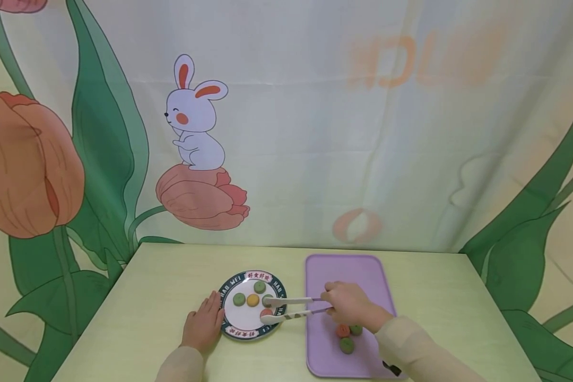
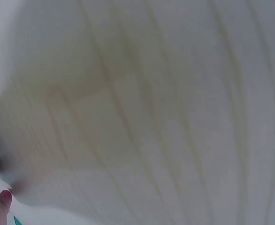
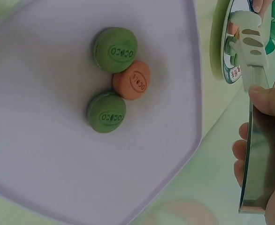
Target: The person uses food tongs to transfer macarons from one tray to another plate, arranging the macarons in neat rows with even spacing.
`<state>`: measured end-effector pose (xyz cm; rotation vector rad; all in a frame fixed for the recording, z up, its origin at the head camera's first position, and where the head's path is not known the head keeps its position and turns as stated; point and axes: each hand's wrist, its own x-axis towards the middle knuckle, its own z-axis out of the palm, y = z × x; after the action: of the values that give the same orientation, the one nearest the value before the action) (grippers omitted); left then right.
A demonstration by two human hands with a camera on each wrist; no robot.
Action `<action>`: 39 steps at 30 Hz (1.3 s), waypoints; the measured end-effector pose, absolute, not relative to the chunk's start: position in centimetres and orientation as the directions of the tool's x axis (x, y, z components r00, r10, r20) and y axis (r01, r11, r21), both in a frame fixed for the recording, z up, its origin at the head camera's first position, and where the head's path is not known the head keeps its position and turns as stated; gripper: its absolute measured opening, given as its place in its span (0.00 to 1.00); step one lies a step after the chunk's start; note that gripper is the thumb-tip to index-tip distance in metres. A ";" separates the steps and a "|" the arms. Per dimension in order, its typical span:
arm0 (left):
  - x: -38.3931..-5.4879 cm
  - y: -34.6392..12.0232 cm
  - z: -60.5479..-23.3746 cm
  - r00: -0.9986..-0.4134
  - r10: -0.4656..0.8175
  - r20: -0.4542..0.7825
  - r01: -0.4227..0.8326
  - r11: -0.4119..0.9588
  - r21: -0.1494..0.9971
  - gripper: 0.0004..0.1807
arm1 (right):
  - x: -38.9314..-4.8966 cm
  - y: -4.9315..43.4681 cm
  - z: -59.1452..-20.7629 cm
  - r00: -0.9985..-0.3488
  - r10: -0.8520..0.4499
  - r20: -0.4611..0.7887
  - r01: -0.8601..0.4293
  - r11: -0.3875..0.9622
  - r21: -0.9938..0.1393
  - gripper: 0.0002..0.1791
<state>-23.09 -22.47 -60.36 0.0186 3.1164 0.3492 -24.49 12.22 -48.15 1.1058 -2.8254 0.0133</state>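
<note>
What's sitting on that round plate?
Visible on the plate: three green cookies, one yellow, one orange. The tongs partly cover one green and the orange; anything beneath their tips is hidden.

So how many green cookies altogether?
5 green cookies: on the plate, one at the back, one at left, one partly behind the tongs; on the purple tray, two toward its front. The right hand may hide more.
</note>
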 end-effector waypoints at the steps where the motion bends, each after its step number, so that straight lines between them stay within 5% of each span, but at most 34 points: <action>1: -23.1 -22.5 -60.3 -1.000 0.013 -0.003 0.012 0.975 0.221 0.30 | -24.5 12.3 -48.1 -0.730 -0.675 0.104 -0.676 0.736 0.033 0.04; 39: -23.2 -22.7 -60.7 -1.000 0.025 0.003 0.025 0.976 0.218 0.30 | -24.4 17.1 -48.2 -0.728 -0.668 0.156 -0.680 0.732 -0.039 0.07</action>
<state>-23.18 -22.69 -60.73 0.0398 3.1227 0.3446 -24.44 17.14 -48.22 1.0953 -2.8000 0.1404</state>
